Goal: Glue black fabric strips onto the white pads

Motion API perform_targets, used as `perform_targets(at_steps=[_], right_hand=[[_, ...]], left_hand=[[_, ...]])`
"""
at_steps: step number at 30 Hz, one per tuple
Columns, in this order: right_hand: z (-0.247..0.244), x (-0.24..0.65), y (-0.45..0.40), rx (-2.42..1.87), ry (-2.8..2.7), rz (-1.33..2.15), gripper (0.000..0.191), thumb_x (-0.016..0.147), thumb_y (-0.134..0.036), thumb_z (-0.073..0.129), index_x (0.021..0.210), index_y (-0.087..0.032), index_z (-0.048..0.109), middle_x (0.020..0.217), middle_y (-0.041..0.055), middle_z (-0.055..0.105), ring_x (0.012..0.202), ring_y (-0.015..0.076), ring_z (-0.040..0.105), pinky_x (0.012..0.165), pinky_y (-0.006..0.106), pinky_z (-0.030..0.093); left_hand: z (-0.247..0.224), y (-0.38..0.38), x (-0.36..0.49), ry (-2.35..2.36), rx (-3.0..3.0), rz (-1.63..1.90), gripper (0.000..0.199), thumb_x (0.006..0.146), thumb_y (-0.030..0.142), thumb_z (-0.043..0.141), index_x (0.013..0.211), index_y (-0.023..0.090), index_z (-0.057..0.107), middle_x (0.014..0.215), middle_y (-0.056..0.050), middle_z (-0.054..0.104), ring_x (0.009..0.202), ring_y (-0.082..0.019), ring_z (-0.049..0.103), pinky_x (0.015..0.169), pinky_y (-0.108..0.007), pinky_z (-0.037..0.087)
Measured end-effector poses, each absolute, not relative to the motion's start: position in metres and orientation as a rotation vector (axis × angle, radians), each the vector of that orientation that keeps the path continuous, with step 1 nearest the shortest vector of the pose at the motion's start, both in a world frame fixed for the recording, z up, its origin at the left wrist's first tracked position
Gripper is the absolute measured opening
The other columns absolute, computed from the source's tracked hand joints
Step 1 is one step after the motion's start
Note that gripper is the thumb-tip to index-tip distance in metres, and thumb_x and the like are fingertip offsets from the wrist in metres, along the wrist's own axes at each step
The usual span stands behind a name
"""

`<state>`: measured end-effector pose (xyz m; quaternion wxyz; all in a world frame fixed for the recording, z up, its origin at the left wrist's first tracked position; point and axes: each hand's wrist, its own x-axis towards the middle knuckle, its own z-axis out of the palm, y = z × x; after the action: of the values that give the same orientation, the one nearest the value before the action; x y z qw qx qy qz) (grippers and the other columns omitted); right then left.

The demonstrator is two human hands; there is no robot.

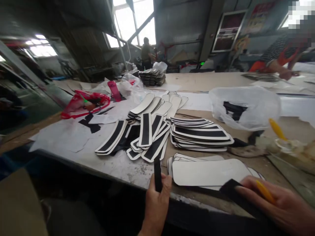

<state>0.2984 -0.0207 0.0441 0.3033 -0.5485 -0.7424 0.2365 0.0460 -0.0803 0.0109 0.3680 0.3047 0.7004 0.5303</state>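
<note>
My left hand is closed on a narrow black strip that stands upright at the table's front edge. At the lower right, my right hand grips a wider black strip and also a yellow-handled tool, whose far end is hidden. Between the hands lies a stack of plain white curved pieces. Behind it is a pile of white pieces with black centres. More such pieces fan out beyond my left hand, with plain ones behind them.
A clear plastic bag holding black material sits at the right, near a yellow-handled brush on a sticky-looking container. A red bag and a pink bottle are at the left. One person works at the far right, another farther back.
</note>
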Motion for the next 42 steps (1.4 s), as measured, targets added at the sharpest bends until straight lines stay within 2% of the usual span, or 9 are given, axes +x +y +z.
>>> perform_targets(at_steps=[3,9,13,16,19,26,36,42], right_hand=[[0.063,0.278,0.002,-1.413,-2.28,0.902,0.043,0.084,-0.057,0.044,0.058,-0.023,0.05,0.051,-0.0014,0.051,0.048,0.0138,0.046,0.046,0.025,0.035],[0.076,0.217,0.035,-1.353,-2.622,1.047,0.026,0.085,-0.039,0.049,0.066,-0.022,0.051,0.063,0.0007,0.06,0.057,0.016,0.051,0.054,0.026,0.032],[0.07,0.186,0.051,-1.271,-2.718,1.108,0.024,0.088,-0.035,0.046,0.07,-0.021,0.054,0.07,0.0035,0.063,0.062,0.0176,0.056,0.059,0.027,0.035],[0.059,0.174,0.059,-1.269,-2.749,1.1,0.023,0.088,-0.036,0.045,0.076,-0.021,0.057,0.076,0.0051,0.066,0.068,0.0196,0.06,0.063,0.027,0.037],[0.051,0.17,0.061,-1.284,-2.772,1.085,0.023,0.089,-0.037,0.045,0.08,-0.021,0.059,0.079,0.0061,0.067,0.071,0.0206,0.061,0.065,0.027,0.039],[0.05,0.165,0.058,-1.367,-2.808,1.023,0.021,0.089,-0.036,0.046,0.083,-0.021,0.059,0.082,0.0069,0.068,0.073,0.0201,0.062,0.067,0.026,0.039],[0.057,0.161,0.055,-1.474,-2.929,0.812,0.018,0.088,-0.034,0.048,0.083,-0.022,0.06,0.08,0.006,0.069,0.074,0.0227,0.063,0.059,0.027,0.033],[0.053,0.163,0.054,-1.434,-2.929,0.748,0.018,0.087,-0.033,0.047,0.082,-0.022,0.061,0.08,0.0057,0.069,0.074,0.0227,0.063,0.057,0.027,0.031]], left_hand=[[0.008,-0.067,0.045,1.811,0.925,1.253,0.033,0.075,0.051,0.059,0.081,0.018,0.058,0.074,-0.002,0.059,0.074,-0.02,0.054,0.072,-0.03,0.041],[0.005,-0.054,0.039,1.638,0.913,1.255,0.022,0.078,0.039,0.057,0.08,0.018,0.06,0.078,-0.003,0.062,0.077,-0.02,0.056,0.072,-0.029,0.043],[0.003,-0.051,0.031,1.583,0.768,1.21,0.025,0.076,0.042,0.06,0.079,0.017,0.061,0.06,0.001,0.054,0.06,-0.016,0.05,0.063,-0.028,0.042],[0.004,-0.05,0.027,1.535,0.707,1.166,0.029,0.076,0.045,0.06,0.08,0.016,0.061,0.052,0.005,0.043,0.049,-0.012,0.039,0.055,-0.026,0.037],[0.007,-0.049,0.025,1.496,0.681,1.137,0.029,0.077,0.045,0.059,0.078,0.017,0.059,0.05,0.006,0.038,0.047,-0.01,0.033,0.051,-0.025,0.033],[0.006,-0.048,0.023,1.526,0.696,1.062,0.03,0.078,0.047,0.058,0.08,0.017,0.059,0.055,0.005,0.044,0.051,-0.01,0.036,0.049,-0.023,0.029],[0.007,-0.046,0.02,1.58,0.759,1.006,0.03,0.079,0.046,0.056,0.079,0.017,0.059,0.054,0.005,0.044,0.051,-0.01,0.037,0.05,-0.022,0.032],[0.007,-0.039,0.022,1.616,0.79,0.988,0.029,0.074,0.045,0.062,0.069,0.017,0.052,0.053,0.006,0.041,0.051,-0.01,0.036,0.05,-0.023,0.03]])
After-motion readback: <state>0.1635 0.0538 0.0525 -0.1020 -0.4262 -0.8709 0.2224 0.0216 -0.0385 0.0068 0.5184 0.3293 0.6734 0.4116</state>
